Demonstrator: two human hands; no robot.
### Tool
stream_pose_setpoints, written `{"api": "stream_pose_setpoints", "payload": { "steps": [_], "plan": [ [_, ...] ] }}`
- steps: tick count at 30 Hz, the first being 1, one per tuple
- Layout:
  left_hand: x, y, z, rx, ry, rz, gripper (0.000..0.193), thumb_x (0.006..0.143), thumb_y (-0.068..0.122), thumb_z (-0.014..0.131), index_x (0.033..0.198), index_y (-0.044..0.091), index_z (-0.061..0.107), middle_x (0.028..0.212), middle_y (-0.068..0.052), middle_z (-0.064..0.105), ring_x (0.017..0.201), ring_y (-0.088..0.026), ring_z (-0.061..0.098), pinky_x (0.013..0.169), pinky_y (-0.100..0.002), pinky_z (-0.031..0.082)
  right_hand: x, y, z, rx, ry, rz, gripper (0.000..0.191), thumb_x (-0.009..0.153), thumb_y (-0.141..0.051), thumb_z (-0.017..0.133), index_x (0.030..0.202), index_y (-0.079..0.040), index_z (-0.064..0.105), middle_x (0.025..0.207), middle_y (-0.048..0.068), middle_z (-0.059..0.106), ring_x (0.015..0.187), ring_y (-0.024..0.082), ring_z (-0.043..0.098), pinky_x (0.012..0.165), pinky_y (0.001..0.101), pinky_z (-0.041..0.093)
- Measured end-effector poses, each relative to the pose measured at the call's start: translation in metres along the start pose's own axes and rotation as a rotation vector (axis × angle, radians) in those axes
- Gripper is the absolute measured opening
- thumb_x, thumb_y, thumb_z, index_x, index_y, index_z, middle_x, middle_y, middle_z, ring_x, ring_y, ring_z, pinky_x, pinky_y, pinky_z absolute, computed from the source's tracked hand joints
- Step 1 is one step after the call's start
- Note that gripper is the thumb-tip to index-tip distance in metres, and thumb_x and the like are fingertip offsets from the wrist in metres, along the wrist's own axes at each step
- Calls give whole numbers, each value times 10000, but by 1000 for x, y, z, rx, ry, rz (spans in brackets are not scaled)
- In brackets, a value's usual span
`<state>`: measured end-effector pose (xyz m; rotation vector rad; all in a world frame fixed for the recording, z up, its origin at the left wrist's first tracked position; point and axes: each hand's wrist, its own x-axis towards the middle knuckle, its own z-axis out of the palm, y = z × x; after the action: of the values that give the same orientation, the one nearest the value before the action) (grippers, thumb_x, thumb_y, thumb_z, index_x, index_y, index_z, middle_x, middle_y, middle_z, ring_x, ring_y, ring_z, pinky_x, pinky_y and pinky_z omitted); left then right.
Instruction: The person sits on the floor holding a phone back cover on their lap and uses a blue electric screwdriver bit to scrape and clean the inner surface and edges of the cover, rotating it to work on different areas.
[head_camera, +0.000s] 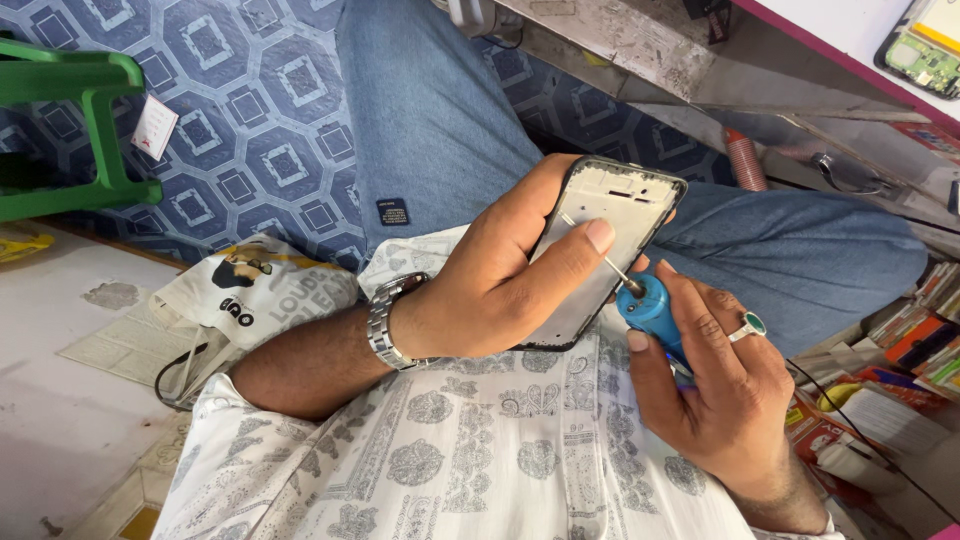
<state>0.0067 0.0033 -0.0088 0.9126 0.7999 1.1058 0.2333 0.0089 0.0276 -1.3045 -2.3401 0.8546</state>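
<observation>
My left hand (500, 275) grips a phone frame (605, 215), a dark-rimmed shell with a pale inner plate, held above my lap. The thumb lies across its inner face. My right hand (720, 390), with a green-stone ring, holds a blue-handled screwdriver (650, 308). Its thin metal shaft runs up and left, and the tip rests on the inner plate near the upper left of the frame. A metal watch (385, 320) is on my left wrist.
A green plastic stool (90, 110) stands at the left on a blue patterned floor mat. A printed bag (255, 290) lies by my left forearm. A metal-edged counter (700, 70) runs along the top right, with a circuit board (925, 50) on it. Coloured boxes (900, 370) are stacked at the right.
</observation>
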Motion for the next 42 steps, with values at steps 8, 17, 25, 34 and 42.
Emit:
{"api": "stream_pose_setpoints", "payload": {
  "steps": [8,17,25,34,42],
  "plan": [
    [0,0,0,16,-3,4,231,1226,152,451,1410,12,458,1297,-67,661,1129,-74,679,1023,-257,581,-1,2,1,0,-9,0,495,885,-62,741,1352,38,607,1117,201,716,891,244,730,722,333,554],
    [0,0,-1,6,-1,8,230,1223,141,451,1410,7,457,1307,-68,659,1135,-80,680,1033,-262,577,-2,3,1,7,-10,-15,495,893,-59,737,1359,39,603,1119,198,717,895,235,731,720,326,556],
    [0,1,0,-27,-2,-9,228,1221,125,454,1415,4,453,1310,-67,658,1139,-82,678,1039,-266,574,-2,1,1,21,-1,-8,491,899,-57,734,1363,37,603,1127,198,708,909,246,730,737,332,557],
    [0,0,-1,-22,-4,3,234,1229,134,453,1426,8,446,1316,-67,654,1101,-78,644,1041,-265,575,-2,2,0,7,-8,-5,486,894,-61,732,1352,43,608,1120,198,712,874,235,723,707,333,546],
    [0,0,-2,8,-12,13,233,1234,143,453,1427,13,447,1316,-68,658,1110,-78,651,1038,-263,579,-4,3,1,-3,-11,-4,491,888,-71,741,1349,38,612,1128,199,715,906,241,734,732,334,563]
  ]
}}
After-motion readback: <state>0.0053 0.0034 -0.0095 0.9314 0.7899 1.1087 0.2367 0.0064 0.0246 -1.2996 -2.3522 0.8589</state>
